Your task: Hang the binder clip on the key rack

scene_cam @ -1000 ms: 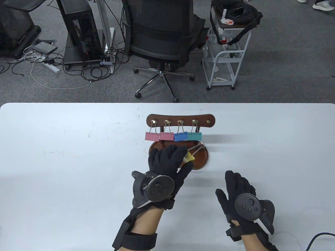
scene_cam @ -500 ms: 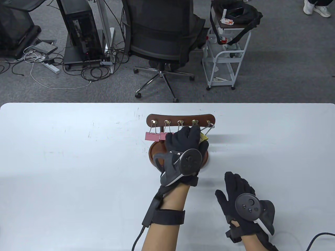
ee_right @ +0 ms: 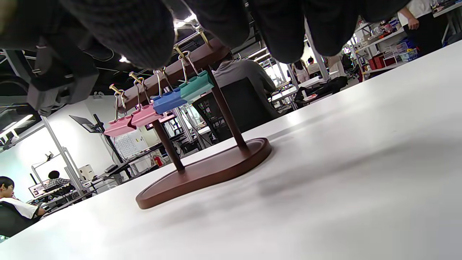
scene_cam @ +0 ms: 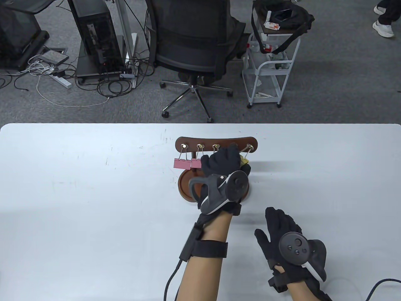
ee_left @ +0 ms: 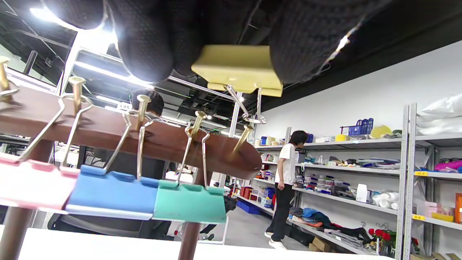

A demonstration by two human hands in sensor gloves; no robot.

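The dark wooden key rack [scene_cam: 216, 142] stands at the table's middle on an oval base [scene_cam: 184, 188]. Two pink clips [scene_cam: 182, 163], a blue clip [ee_left: 112, 191] and a green clip [ee_left: 189, 202] hang from its brass hooks. My left hand [scene_cam: 236, 158] pinches the yellow binder clip [ee_left: 238, 74] by its body at the rack's right end. The clip's wire loop [ee_left: 252, 115] is at the tip of the rightmost hook [ee_left: 242, 139]; I cannot tell whether it is over it. My right hand [scene_cam: 277, 224] lies flat and empty on the table, nearer than the rack.
A black cable [scene_cam: 376, 287] lies at the table's near right corner. Beyond the far edge stand an office chair [scene_cam: 191, 47] and a white cart [scene_cam: 269, 75]. The right wrist view shows the rack's base [ee_right: 202, 169] from low on the table.
My left hand rose from the rack's base with the yellow clip and carried it to the rightmost hook. My right hand shifted slightly left.
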